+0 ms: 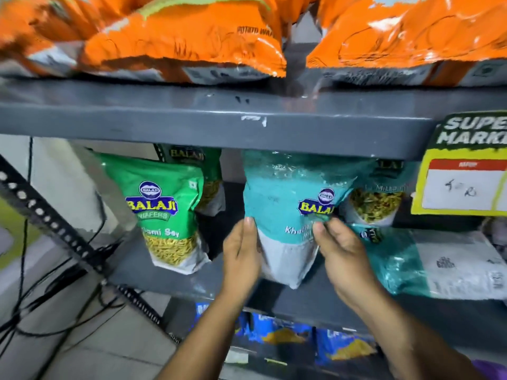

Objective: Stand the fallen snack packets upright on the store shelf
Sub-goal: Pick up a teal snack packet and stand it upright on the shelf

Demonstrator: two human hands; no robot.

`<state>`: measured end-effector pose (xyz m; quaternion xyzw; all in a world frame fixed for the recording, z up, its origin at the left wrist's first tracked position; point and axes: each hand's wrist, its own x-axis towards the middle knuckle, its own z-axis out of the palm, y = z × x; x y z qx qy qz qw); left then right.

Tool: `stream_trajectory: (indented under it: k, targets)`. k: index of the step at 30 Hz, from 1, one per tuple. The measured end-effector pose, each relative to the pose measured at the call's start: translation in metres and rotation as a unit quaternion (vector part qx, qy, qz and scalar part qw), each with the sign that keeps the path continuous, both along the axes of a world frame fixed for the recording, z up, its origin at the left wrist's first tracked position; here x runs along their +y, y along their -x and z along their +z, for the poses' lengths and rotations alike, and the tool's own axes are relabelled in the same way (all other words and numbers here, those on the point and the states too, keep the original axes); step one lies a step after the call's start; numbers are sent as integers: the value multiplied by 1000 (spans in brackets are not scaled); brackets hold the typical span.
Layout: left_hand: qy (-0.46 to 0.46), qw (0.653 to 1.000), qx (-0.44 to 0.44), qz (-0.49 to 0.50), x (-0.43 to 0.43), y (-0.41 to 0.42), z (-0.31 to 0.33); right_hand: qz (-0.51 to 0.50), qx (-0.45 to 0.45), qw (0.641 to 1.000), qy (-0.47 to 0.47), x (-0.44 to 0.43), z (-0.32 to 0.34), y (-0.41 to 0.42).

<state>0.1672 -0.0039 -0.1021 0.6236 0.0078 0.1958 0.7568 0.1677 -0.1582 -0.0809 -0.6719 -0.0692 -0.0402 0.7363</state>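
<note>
A teal snack packet (288, 198) stands nearly upright at the middle of the grey middle shelf (175, 272), held between both hands. My left hand (241, 256) presses its left edge and my right hand (343, 256) grips its right edge. Another teal packet (428, 264) lies flat on the shelf to the right. A green packet (162, 209) stands upright to the left, leaning a little. Two more packets (378, 198) stand behind, partly hidden.
Orange wafer bags (192, 42) fill the shelf above, whose grey front edge (219, 127) overhangs the packets. A yellow price tag (463, 182) hangs at the right. Blue packets (288, 333) sit on the shelf below. Black cables (55, 297) and a perforated metal strut (49, 218) are at the left.
</note>
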Motion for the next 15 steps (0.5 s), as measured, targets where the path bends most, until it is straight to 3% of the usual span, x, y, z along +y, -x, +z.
stream_trajectory:
  k: [7,15]
  targets:
    - [38,999,30,21,-14,-1,-46,-25,1,999,45,-12,-57,-2]
    - [57,998,19,-18,-11,-8,-48,-38,-1,998,58,-9,-62,-5]
